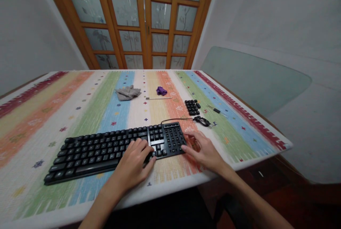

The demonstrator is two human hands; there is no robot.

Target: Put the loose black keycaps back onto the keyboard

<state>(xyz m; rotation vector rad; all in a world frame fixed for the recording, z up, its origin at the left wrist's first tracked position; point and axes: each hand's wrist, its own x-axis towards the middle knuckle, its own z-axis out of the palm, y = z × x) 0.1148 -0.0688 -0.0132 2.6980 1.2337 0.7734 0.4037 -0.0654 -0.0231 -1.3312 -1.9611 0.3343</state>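
Observation:
A black keyboard (97,150) lies at a slant on the table, its number pad (174,140) without keycaps and showing bare switches. My left hand (137,159) rests on it beside the arrow keys, fingers bent over the keys and thumb apart. At the keyboard's right edge is my right hand (204,150), fingers and thumb spread, the thumb tip at the edge of the number pad. Nothing shows between its fingers. Beyond the number pad, several loose black keycaps (191,107) stand grouped in rows. The keyboard's bundled cable (202,121) lies nearer, to the right.
A grey cloth (128,93) and a crumpled purple cloth (161,91) lie farther back. A thin brush (158,98) is near them. Right of the keycaps sits a small black-handled tool with wire ends (216,110). The striped tablecloth (87,115) covers the table.

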